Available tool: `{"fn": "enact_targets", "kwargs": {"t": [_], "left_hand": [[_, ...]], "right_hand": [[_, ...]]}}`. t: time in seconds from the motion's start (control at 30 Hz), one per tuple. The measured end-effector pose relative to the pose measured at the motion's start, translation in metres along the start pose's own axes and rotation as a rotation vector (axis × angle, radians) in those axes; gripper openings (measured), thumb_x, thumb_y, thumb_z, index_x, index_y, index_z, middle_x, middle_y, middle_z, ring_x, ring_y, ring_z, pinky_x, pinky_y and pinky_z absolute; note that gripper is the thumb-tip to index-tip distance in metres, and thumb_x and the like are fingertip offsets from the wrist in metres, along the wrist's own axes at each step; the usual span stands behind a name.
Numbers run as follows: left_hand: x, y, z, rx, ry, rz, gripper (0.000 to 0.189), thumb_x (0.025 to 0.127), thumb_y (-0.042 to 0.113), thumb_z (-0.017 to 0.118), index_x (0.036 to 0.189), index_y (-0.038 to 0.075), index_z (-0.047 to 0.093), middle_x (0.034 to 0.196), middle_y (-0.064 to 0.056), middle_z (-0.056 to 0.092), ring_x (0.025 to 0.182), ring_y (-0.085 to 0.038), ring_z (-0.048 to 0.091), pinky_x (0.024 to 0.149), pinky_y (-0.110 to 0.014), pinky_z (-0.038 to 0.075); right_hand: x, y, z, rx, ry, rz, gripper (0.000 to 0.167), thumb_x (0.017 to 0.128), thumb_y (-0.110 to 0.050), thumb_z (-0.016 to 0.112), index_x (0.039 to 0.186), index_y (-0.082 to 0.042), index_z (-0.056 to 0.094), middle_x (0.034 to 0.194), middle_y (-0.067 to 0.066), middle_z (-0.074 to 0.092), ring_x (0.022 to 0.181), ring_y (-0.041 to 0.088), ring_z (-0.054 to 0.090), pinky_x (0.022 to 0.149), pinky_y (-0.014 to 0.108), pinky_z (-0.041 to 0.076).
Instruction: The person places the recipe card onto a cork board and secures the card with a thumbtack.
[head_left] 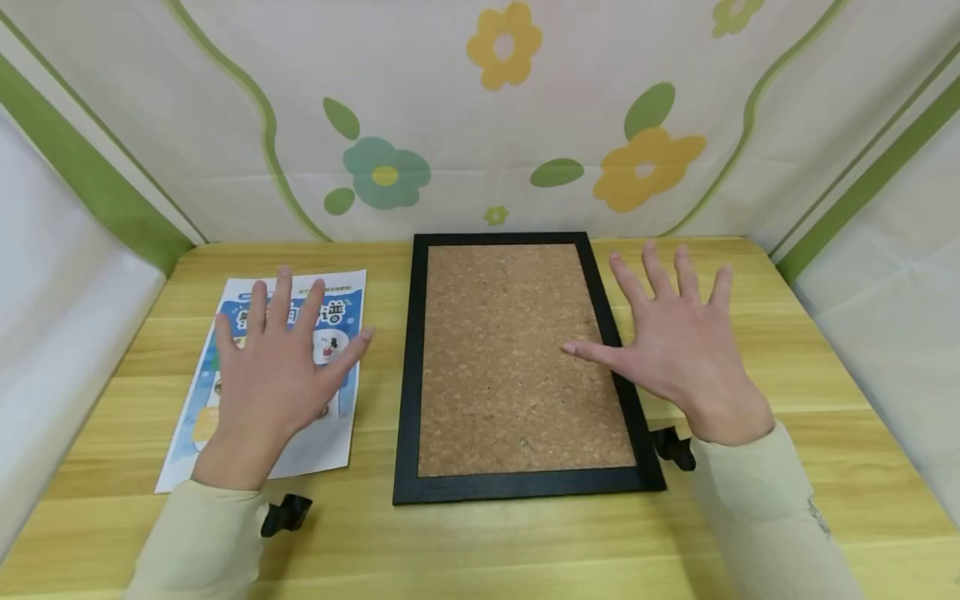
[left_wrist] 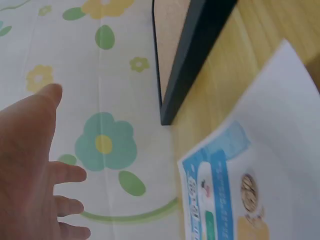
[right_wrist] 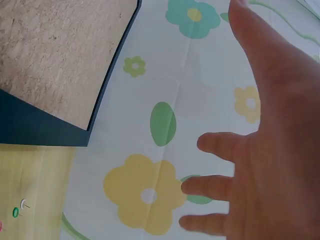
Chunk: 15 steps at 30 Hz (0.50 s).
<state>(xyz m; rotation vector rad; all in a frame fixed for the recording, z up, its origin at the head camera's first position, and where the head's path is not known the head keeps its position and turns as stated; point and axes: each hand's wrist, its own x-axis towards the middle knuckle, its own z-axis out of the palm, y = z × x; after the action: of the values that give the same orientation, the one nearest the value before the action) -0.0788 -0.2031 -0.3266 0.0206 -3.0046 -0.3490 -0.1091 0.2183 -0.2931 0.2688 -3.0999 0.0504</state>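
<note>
Cork, framed in black: the board [head_left: 517, 375] lay face up in the middle of the table [head_left: 480, 550], far edge close to the flowered cloth [head_left: 450, 100]. Printed sheet [head_left: 322, 440] lay flat to the left of the board, apart from it. Loose pins [right_wrist: 15, 212], a green and a white among them, lay on the table off the board's right side; seen from the right wrist only.

Left hand [head_left: 273, 383]: above the sheet, fingers and thumb spread, nothing pinched. Right hand [head_left: 678, 342]: beside the board's right edge, thumb reaching over the cork, fingers likewise spread, nothing held. Wrist views showed both hands raised, apart from sheet and board.

Progress, my judgement: very start. Done: board, sheet and pins set out, each in its own place. Left: seemingly all of the handling, as neither hand had hold of anything and the three were not joined. No pin seen standing in the cork; the patch behind the right thumb could not be checked from above.
</note>
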Motion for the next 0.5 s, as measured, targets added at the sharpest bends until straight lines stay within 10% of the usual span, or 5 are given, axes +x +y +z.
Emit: {"fn": "enact_targets", "kwargs": {"t": [0.2, 0.5], "left_hand": [[-0.006, -0.025, 0.0, -0.056, 0.059, -0.046, 0.081, 0.109, 0.065, 0.042, 0.161, 0.002, 0.043, 0.172, -0.031, 0.028, 0.154, -0.058, 0.031, 0.117, -0.082, 0.02], [-0.014, -0.089, 0.001, -0.055, -0.043, -0.168, 0.081, 0.108, 0.057, 0.054, 0.151, -0.011, 0.048, 0.156, -0.042, 0.043, 0.139, -0.067, 0.04, 0.105, -0.083, 0.034]], "right_hand": [[-0.002, 0.009, 0.002, 0.095, 0.067, -0.012, 0.115, 0.087, -0.093, 0.054, 0.171, -0.017, 0.03, 0.175, 0.024, 0.029, 0.16, 0.049, 0.027, 0.124, 0.074, 0.017], [-0.007, 0.036, 0.025, 0.273, 0.241, -0.005, 0.084, 0.099, -0.06, 0.071, 0.158, -0.004, 0.05, 0.155, 0.027, 0.054, 0.141, 0.05, 0.05, 0.112, 0.069, 0.04]]}}
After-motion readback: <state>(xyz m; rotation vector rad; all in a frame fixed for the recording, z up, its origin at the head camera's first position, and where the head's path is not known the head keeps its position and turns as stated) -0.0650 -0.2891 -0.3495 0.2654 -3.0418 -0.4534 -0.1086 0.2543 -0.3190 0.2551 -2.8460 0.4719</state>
